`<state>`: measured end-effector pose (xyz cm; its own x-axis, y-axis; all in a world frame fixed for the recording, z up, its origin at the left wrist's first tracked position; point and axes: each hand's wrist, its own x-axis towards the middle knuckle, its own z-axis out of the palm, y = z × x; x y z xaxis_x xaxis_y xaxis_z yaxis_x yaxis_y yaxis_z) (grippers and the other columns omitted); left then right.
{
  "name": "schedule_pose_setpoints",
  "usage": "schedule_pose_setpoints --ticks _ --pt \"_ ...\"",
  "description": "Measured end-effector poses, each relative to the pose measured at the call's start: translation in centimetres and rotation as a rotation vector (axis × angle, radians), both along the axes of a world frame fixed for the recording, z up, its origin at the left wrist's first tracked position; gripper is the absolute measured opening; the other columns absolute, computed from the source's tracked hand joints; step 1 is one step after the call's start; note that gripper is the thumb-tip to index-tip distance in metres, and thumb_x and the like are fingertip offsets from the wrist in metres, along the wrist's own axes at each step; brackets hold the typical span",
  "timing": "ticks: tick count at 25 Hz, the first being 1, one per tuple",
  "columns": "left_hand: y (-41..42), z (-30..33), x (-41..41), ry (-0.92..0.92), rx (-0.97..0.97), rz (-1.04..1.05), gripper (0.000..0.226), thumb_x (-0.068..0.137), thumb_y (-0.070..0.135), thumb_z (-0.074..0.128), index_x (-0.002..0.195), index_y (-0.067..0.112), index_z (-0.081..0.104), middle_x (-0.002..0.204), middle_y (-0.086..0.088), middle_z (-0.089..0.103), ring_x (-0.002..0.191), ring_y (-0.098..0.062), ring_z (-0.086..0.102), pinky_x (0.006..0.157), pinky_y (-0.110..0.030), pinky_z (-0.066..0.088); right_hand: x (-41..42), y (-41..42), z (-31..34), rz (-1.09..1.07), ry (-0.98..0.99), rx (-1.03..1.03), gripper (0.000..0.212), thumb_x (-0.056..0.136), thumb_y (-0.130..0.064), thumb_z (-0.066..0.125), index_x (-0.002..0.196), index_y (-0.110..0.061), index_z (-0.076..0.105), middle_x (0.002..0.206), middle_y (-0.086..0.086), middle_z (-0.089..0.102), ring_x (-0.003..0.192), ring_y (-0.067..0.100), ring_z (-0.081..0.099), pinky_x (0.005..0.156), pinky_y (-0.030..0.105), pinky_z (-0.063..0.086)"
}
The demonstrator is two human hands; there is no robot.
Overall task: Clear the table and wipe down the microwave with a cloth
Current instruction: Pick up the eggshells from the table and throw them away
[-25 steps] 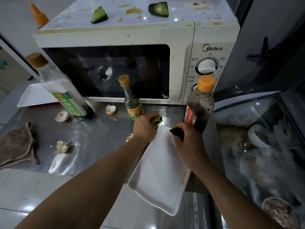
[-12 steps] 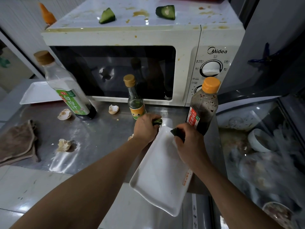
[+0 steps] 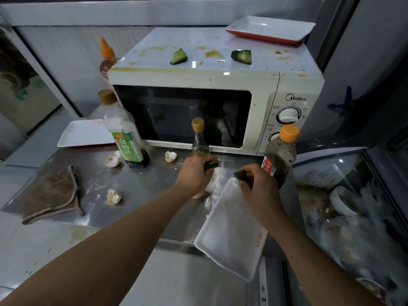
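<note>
My left hand (image 3: 194,173) grips a green cucumber piece (image 3: 211,164) above the steel table (image 3: 136,186). My right hand (image 3: 258,186) holds another dark green piece (image 3: 241,174) together with the far edge of a white rectangular tray (image 3: 231,230) that tilts over the table's front edge. The stained white microwave (image 3: 198,78) stands behind, with two more cucumber pieces (image 3: 178,56) on its dirty top. A brown cloth (image 3: 50,195) lies folded at the table's left.
Three bottles stand before the microwave: a green-labelled one (image 3: 125,138), a small one (image 3: 199,140), an orange-capped one (image 3: 280,155). Eggshells (image 3: 113,196) are scattered on the table. A white tray (image 3: 86,133) lies far left, a red-rimmed dish (image 3: 269,29) on the microwave.
Both hands have lifted slightly off the tray with their cucumber pieces, and the left hand has drawn away from the tray. My head has tilted up, bringing the microwave top into view.
</note>
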<state>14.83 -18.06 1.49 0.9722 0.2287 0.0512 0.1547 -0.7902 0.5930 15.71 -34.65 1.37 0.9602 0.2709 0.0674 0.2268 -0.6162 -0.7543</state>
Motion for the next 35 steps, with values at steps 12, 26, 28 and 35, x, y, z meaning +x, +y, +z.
schedule_pose_setpoints --ticks 12,26,28,35 --pt "5.2 11.4 -3.4 -0.143 0.078 -0.091 0.033 0.083 0.005 0.059 0.112 0.016 0.068 0.107 -0.007 0.07 0.101 -0.025 0.062 0.085 -0.028 0.045 -1.8 3.6 9.8 -0.126 -0.128 -0.05 0.032 0.089 -0.007 0.059 0.121 -0.012 0.057 0.117 0.009 0.063 0.109 0.023 0.057 0.084 0.025 0.041" --pt "9.5 18.6 -0.5 -0.257 0.058 -0.097 0.035 0.088 0.009 0.06 0.122 0.015 0.062 0.119 -0.006 0.066 0.112 -0.022 0.057 0.088 -0.018 0.037 2.9 6.3 17.4 -0.235 -0.269 -0.088 0.027 0.089 -0.011 0.059 0.116 -0.01 0.059 0.115 0.009 0.063 0.107 0.026 0.056 0.09 0.032 0.044" --pt "9.6 18.8 0.8 -0.259 0.049 -0.084 0.036 0.088 0.009 0.06 0.123 0.015 0.062 0.119 -0.007 0.066 0.112 -0.023 0.058 0.087 -0.018 0.037 4.9 6.2 18.0 -0.242 -0.283 -0.092 0.027 0.09 -0.011 0.058 0.117 -0.01 0.057 0.115 0.01 0.061 0.107 0.027 0.055 0.09 0.035 0.045" --pt "9.8 18.9 5.7 -0.27 0.006 0.002 0.033 0.087 0.01 0.061 0.12 0.016 0.063 0.117 -0.001 0.066 0.11 -0.019 0.059 0.084 -0.014 0.036 13.0 6.8 18.9 -0.188 -0.312 -0.088 0.025 0.091 -0.005 0.054 0.116 -0.01 0.056 0.121 0.008 0.057 0.11 0.025 0.053 0.083 0.028 0.04"
